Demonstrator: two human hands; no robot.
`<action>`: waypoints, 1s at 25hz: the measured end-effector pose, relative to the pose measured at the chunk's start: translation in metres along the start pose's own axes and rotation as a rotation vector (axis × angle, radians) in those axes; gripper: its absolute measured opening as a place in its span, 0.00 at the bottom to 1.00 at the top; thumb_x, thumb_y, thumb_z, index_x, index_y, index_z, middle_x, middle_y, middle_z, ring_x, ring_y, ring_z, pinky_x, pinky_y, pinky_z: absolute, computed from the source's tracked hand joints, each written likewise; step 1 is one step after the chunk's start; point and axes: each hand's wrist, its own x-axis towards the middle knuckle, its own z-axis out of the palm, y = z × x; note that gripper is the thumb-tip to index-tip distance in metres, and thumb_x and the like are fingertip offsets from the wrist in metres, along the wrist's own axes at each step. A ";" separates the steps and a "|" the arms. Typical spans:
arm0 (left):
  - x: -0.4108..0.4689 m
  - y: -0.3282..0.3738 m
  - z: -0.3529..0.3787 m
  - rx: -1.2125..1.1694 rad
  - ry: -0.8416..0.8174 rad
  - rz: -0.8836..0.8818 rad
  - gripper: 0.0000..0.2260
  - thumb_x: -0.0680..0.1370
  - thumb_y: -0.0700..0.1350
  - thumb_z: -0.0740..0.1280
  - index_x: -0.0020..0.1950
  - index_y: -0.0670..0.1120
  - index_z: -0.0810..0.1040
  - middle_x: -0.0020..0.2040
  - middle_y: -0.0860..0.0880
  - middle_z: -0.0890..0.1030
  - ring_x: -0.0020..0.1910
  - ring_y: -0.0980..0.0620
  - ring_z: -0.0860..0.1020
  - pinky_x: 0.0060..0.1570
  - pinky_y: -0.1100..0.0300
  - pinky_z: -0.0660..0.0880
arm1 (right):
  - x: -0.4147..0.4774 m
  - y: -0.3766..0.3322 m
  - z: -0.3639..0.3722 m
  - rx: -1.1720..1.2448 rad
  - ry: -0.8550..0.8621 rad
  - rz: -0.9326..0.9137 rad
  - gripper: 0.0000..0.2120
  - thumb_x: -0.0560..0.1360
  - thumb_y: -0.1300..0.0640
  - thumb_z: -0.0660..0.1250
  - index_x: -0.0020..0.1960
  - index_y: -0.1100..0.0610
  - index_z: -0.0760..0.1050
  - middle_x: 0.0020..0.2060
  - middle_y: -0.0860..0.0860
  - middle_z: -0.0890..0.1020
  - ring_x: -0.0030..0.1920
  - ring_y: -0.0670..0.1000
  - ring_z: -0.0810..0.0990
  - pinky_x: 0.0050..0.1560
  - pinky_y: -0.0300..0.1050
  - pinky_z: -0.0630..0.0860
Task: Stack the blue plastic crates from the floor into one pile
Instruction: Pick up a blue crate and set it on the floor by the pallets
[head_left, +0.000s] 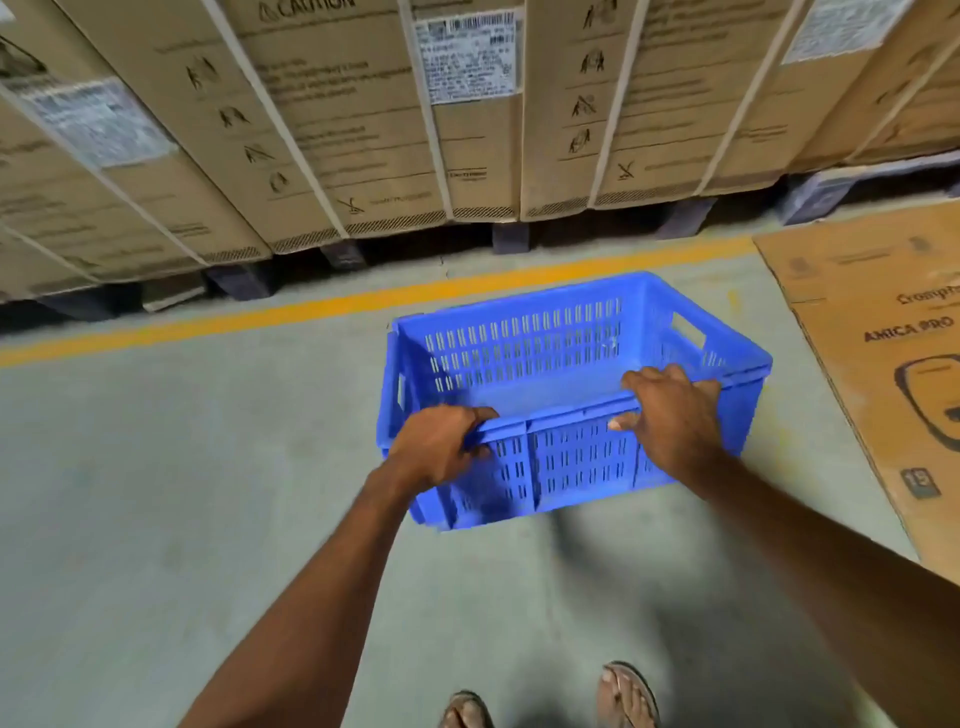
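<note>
One blue plastic crate (530, 353) with slotted walls and an empty inside is in the middle of the view, above the grey floor. It casts a blurred shadow below its near edge and seems lifted. My left hand (436, 447) grips the near rim at its left end. My right hand (670, 410) grips the same rim towards the right end, fingers over the edge. No other crate or pile is in view.
Tall cardboard boxes (363, 119) on dark pallets line the far side, behind an orange floor line (311, 309). A flattened cardboard sheet (878, 353) lies on the floor at the right. My sandalled feet (550, 701) are at the bottom edge.
</note>
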 end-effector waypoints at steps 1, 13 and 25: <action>0.017 -0.013 0.019 0.040 0.056 -0.005 0.13 0.75 0.55 0.70 0.59 0.57 0.76 0.46 0.51 0.83 0.49 0.43 0.81 0.42 0.50 0.77 | 0.012 -0.002 0.019 -0.012 0.059 0.001 0.16 0.66 0.45 0.77 0.46 0.48 0.74 0.41 0.46 0.79 0.49 0.55 0.75 0.40 0.50 0.57; 0.168 -0.143 0.196 0.341 0.310 -0.074 0.08 0.78 0.53 0.67 0.56 0.55 0.77 0.42 0.48 0.83 0.44 0.39 0.81 0.34 0.56 0.67 | 0.143 0.011 0.227 -0.236 0.192 -0.128 0.14 0.72 0.42 0.71 0.49 0.51 0.78 0.40 0.49 0.82 0.49 0.55 0.77 0.49 0.53 0.62; 0.206 -0.146 0.203 0.393 0.377 -0.070 0.17 0.76 0.62 0.67 0.60 0.55 0.79 0.48 0.49 0.85 0.50 0.42 0.82 0.37 0.55 0.70 | 0.174 0.027 0.255 -0.036 0.238 -0.077 0.14 0.73 0.41 0.70 0.52 0.49 0.75 0.45 0.48 0.80 0.50 0.56 0.75 0.49 0.51 0.62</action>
